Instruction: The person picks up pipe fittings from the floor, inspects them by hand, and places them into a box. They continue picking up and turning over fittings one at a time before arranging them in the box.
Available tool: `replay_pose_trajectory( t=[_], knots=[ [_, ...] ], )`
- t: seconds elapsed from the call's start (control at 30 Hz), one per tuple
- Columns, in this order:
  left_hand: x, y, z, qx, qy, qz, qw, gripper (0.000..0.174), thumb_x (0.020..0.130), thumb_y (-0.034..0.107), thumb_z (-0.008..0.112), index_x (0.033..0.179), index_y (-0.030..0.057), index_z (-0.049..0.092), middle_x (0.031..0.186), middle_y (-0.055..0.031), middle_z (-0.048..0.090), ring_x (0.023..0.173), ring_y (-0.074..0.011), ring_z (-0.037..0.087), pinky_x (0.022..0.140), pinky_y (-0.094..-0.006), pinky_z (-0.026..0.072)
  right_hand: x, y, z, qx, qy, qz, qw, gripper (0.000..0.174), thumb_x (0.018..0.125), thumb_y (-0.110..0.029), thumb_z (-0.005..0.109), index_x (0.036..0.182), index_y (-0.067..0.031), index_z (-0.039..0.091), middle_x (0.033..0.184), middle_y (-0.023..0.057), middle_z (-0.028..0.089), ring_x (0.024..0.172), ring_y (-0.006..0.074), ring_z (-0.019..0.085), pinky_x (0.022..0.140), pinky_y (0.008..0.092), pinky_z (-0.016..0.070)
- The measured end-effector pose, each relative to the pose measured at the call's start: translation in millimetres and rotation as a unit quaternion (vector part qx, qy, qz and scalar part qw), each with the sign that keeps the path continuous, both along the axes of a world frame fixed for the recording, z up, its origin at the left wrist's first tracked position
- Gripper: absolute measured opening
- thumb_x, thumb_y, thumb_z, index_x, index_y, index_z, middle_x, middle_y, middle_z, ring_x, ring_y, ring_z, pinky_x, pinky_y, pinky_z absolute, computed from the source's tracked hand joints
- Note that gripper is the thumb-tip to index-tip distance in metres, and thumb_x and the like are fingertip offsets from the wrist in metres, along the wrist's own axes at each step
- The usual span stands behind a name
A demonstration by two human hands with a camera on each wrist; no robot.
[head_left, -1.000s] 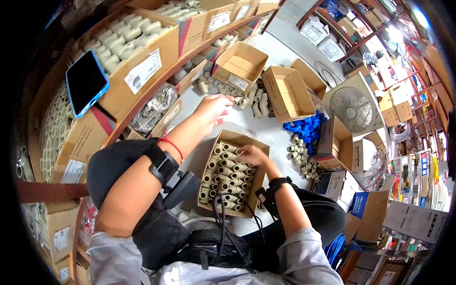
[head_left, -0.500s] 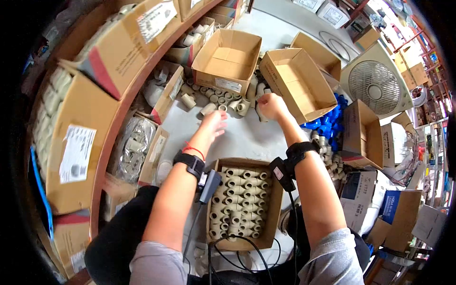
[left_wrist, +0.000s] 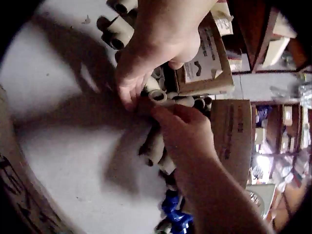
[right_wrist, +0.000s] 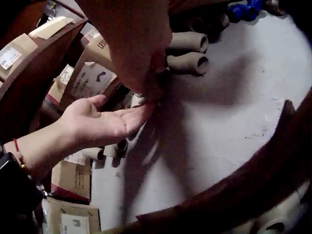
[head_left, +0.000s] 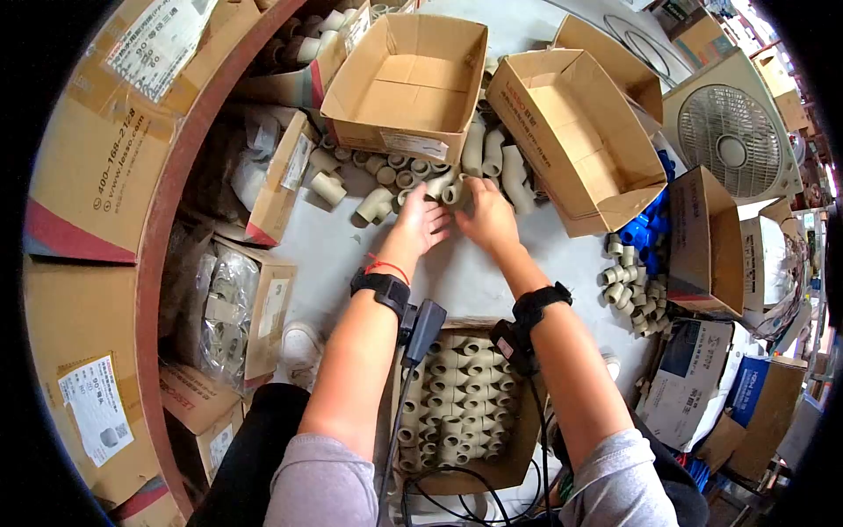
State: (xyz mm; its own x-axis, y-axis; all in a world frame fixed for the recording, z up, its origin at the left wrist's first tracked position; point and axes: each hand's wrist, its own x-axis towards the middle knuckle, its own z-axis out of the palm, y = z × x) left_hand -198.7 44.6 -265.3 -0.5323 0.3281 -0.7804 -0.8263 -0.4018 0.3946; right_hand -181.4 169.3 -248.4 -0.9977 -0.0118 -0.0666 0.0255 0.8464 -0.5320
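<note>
Slippage threatens, we judge: our right hand (head_left: 488,220) merely pinches a beige pipe fitting (left_wrist: 158,95) beside our slack, uncurled left hand (head_left: 421,224).

Found loose fittings (head_left: 378,204) on floor (head_left: 457,272), just in front of two open boxes (head_left: 395,142) set side by side; logged packed box (head_left: 518,457) nearest, fan (head_left: 736,140) far right behind.
</note>
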Motion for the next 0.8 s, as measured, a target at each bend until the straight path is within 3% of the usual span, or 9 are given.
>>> replay_pose_trajectory(
  t=[0.07, 0.2, 0.3, 0.33, 0.5, 0.6, 0.63, 0.73, 0.8],
  knots=[
    [-7, -3, 3, 0.004, -0.013, 0.058, 0.998, 0.070, 0.079, 0.048, 0.032, 0.122, -0.0058, 0.020, 0.126, -0.0145, 0.030, 0.117, -0.0257, 0.028, 0.096, -0.0375, 0.0208, 3, 2, 2, 0.007, 0.028, -0.029, 0.999, 0.045, 0.059, -0.018, 0.065, 0.095, -0.0003, 0.045, 0.095, 0.0186, 0.050, 0.082, 0.0327, 0.052, 0.073, 0.0383, 0.0423],
    [-19, -17, 44, -0.027, 0.059, 0.027, 0.998, 0.059, 0.081, 0.041, 0.034, 0.116, -0.0070, 0.032, 0.113, -0.0154, 0.045, 0.103, -0.0263, 0.044, 0.089, -0.0343, 0.0326, 0, 14, 13, -0.089, 0.109, -0.036, 0.989, 0.053, 0.055, -0.027, 0.069, 0.092, 0.0051, 0.049, 0.087, 0.0201, 0.054, 0.078, 0.0305, 0.055, 0.069, 0.0353, 0.0438],
    [-18, -17, 97, -0.046, 0.132, -0.012, 0.990, 0.056, 0.083, 0.037, 0.031, 0.117, -0.0084, 0.029, 0.114, -0.0177, 0.043, 0.106, -0.0259, 0.041, 0.092, -0.0326, 0.0298, -1, 13, 60, -0.214, 0.003, -0.116, 0.970, 0.057, 0.054, -0.031, 0.070, 0.092, 0.0067, 0.051, 0.086, 0.0190, 0.057, 0.079, 0.0276, 0.056, 0.071, 0.0315, 0.0433],
    [-15, -16, 119, -0.049, 0.155, -0.033, 0.986, 0.056, 0.083, 0.036, 0.030, 0.116, -0.0088, 0.030, 0.114, -0.0183, 0.043, 0.107, -0.0265, 0.041, 0.092, -0.0328, 0.0299, -1, 16, 75, -0.244, -0.016, -0.121, 0.962, 0.060, 0.053, -0.034, 0.071, 0.092, 0.0074, 0.053, 0.085, 0.0163, 0.059, 0.076, 0.0212, 0.057, 0.070, 0.0280, 0.0435],
    [24, -6, 246, -0.074, 0.252, -0.139, 0.955, 0.050, 0.085, 0.035, 0.026, 0.112, -0.0047, 0.039, 0.111, -0.0138, 0.047, 0.101, -0.0229, 0.046, 0.089, -0.0300, 0.0350, 24, 25, 179, -0.319, 0.018, -0.180, 0.930, 0.051, 0.052, -0.035, 0.074, 0.080, 0.0041, 0.056, 0.076, 0.0106, 0.059, 0.069, 0.0141, 0.056, 0.063, 0.0249, 0.0444],
    [59, -4, 306, -0.075, 0.325, -0.170, 0.927, 0.049, 0.085, 0.037, 0.028, 0.112, -0.0017, 0.041, 0.112, -0.0118, 0.047, 0.101, -0.0203, 0.046, 0.087, -0.0291, 0.0369, 53, 33, 232, -0.427, 0.058, -0.121, 0.894, 0.046, 0.056, -0.034, 0.073, 0.079, 0.0026, 0.056, 0.070, 0.0028, 0.055, 0.059, 0.0081, 0.049, 0.055, 0.0200, 0.0413],
    [75, -4, 330, -0.070, 0.334, -0.176, 0.923, 0.049, 0.085, 0.037, 0.028, 0.112, -0.0013, 0.041, 0.113, -0.0115, 0.047, 0.102, -0.0197, 0.046, 0.086, -0.0290, 0.0370, 68, 35, 254, -0.391, 0.060, -0.111, 0.912, 0.041, 0.061, -0.032, 0.070, 0.078, 0.0026, 0.055, 0.068, 0.0002, 0.053, 0.056, 0.0060, 0.046, 0.052, 0.0178, 0.0392],
    [134, -18, 391, -0.058, 0.409, -0.180, 0.893, 0.044, 0.084, 0.034, 0.033, 0.110, 0.0005, 0.044, 0.107, -0.0093, 0.051, 0.094, -0.0177, 0.051, 0.078, -0.0278, 0.0408, 122, 36, 311, -0.561, -0.018, -0.133, 0.817, 0.034, 0.070, -0.025, 0.063, 0.088, 0.0012, 0.053, 0.076, 0.0015, 0.053, 0.060, 0.0059, 0.049, 0.052, 0.0167, 0.0413],
    [175, -33, 423, -0.090, 0.446, -0.181, 0.872, 0.038, 0.083, 0.030, 0.037, 0.105, 0.0014, 0.049, 0.101, -0.0074, 0.055, 0.086, -0.0147, 0.053, 0.071, -0.0249, 0.0419, 153, 41, 323, -0.692, -0.057, -0.062, 0.717, 0.037, 0.077, -0.029, 0.052, 0.100, 0.0003, 0.048, 0.081, 0.0070, 0.055, 0.072, 0.0156, 0.055, 0.062, 0.0210, 0.0466]
  ],
)
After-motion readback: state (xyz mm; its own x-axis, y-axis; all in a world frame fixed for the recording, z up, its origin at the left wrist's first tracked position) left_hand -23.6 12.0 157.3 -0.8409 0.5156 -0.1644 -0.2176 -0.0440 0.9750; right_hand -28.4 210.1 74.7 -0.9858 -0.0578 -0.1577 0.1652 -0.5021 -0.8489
